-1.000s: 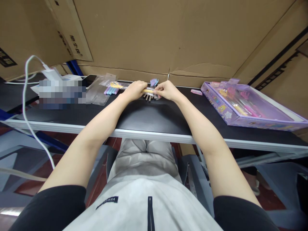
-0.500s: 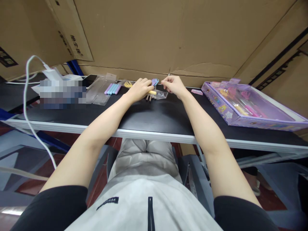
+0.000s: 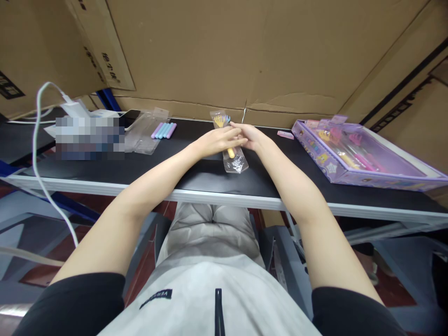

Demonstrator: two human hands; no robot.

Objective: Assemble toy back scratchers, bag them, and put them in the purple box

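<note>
A yellow claw-headed back scratcher [image 3: 231,153] lies in a clear plastic bag [image 3: 236,165], its head up toward the cardboard and its handle toward me. My left hand [image 3: 221,140] is across the middle of the bag, closed on it, with some fingers stretched to the right. From the other side my right hand [image 3: 252,136] meets it, its fingertips on the bag just below the heads and partly hidden behind the left fingers. A blue claw head [image 3: 227,119] shows beside the yellow one; whether it is inside the bag I cannot tell.
Several purple and blue sticks [image 3: 164,130] lie left, by clear empty bags [image 3: 143,137]. A purple display box [image 3: 336,168] with bagged scratchers stands right, a pink tag [image 3: 285,134] beside it. A white cable [image 3: 36,154] hangs left. Cardboard [image 3: 210,51] walls the back.
The bagged yellow scratcher has turned from lying sideways to pointing toward me. My right hand has moved left and down to meet my left hand, which has shifted right.
</note>
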